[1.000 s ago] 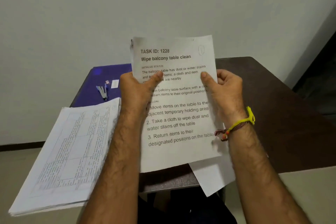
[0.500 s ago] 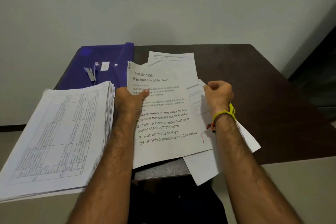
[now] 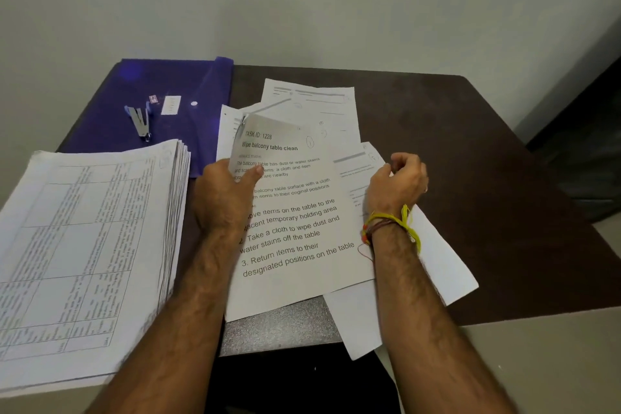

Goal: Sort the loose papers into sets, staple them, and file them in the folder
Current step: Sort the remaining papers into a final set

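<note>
- Left hand [image 3: 225,198] pinches the stapled set [image 3: 292,212], long axis running away from it.
- Right hand [image 3: 398,183], curled on loose papers [image 3: 356,175], is farther from the folder [image 3: 174,94] (up-left of the left hand).

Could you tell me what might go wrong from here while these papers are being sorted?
1. The thick paper stack overhangs the table's near left edge, so a nudge from the left arm may tip it off.
2. Several loose sheets also stick out over the near edge and may slide down.
3. The left hand grips the task sheet alone; the stapler lies far back on the blue folder, an awkward reach.
</note>
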